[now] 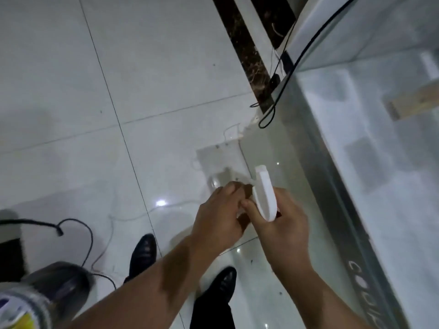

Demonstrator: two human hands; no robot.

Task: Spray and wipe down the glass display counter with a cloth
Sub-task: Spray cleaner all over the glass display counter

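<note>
At the far lower left there is a blurred container [21,305] with a yellow and blue label, too soft for me to tell what it is. Just right of it a black cable [89,236] loops over the pale floor tiles [154,67]. My black shoes [142,252] stand on the tiles below my arms.

My left hand [218,214] has its fingers curled in against the left side of the white cloth [264,195]. I cannot tell whether it pinches the cloth or only touches it. The cloth is folded thick and stands up between my two hands, in front of the counter's front edge. My right hand [285,224] grips its lower end, fingers wrapped round it and thumb on its left face.

To the right lies the glass counter [392,174], with a wooden block [413,103] showing through its top.
</note>
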